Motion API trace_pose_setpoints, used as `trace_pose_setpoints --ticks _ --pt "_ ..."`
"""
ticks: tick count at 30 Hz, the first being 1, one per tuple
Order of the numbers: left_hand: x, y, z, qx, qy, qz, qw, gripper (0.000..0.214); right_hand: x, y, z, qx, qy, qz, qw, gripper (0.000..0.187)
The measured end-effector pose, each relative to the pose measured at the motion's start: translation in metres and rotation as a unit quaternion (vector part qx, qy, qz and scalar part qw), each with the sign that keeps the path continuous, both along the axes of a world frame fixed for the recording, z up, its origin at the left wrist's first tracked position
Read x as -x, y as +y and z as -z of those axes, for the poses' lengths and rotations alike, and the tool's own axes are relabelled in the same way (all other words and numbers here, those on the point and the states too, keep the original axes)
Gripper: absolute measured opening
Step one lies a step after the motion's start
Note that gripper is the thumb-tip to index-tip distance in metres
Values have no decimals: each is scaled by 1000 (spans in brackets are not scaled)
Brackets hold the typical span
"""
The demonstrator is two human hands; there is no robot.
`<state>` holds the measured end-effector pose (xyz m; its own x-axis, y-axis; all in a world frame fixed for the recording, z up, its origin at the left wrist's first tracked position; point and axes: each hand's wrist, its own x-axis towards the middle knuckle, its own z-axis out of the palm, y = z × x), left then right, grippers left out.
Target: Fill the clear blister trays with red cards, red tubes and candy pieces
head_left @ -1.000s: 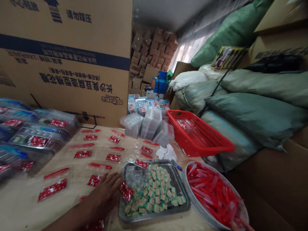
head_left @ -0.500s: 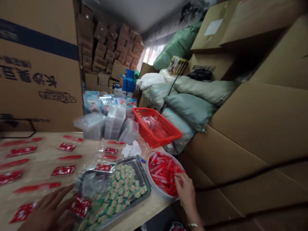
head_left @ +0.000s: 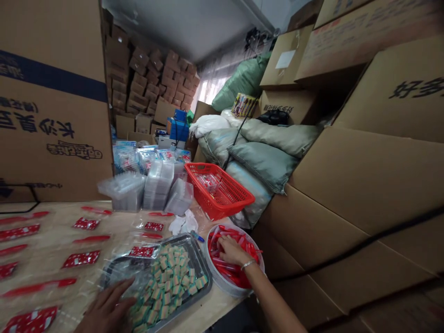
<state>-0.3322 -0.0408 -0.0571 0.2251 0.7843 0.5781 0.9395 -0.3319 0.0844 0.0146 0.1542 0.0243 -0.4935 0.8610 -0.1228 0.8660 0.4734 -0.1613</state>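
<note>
My right hand (head_left: 233,250) reaches into a round white tub (head_left: 261,273), with its fingers apart and tips among red plastic knives (head_left: 227,273); nothing is plainly gripped. At the lower edge my left hand (head_left: 109,307) lies over the near left side of a grey metal tray (head_left: 205,259), fingers stretched out. Small beige and green blocks (head_left: 169,282) fill much of that tray, and clear plastic bags (head_left: 126,275) lie at its left. Red packets with white dots (head_left: 81,259) and red knives (head_left: 40,287) are laid out in rows on the table.
A red basket (head_left: 239,203) holding clear packs stands behind the tub. Stacked clear plastic boxes (head_left: 157,187), a crumpled white tissue (head_left: 183,223) and a blue marker (head_left: 197,236) are nearby. A large carton (head_left: 52,138) borders the left; cartons (head_left: 367,185) and sacks (head_left: 267,159) crowd the right.
My right hand has moved left and deeper into the tub from its right rim. My left hand has shifted right over the tray; the red packet beside it no longer shows.
</note>
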Motion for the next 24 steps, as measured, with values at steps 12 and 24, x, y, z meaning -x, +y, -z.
trace_pose_setpoints --ticks 12,24 --pt "43 -15 -45 56 -69 -45 995 21 24 5 12 -34 66 179 981 23" --pt "47 -46 -26 151 -8 -100 983 42 41 9 43 -43 201 298 932 57"
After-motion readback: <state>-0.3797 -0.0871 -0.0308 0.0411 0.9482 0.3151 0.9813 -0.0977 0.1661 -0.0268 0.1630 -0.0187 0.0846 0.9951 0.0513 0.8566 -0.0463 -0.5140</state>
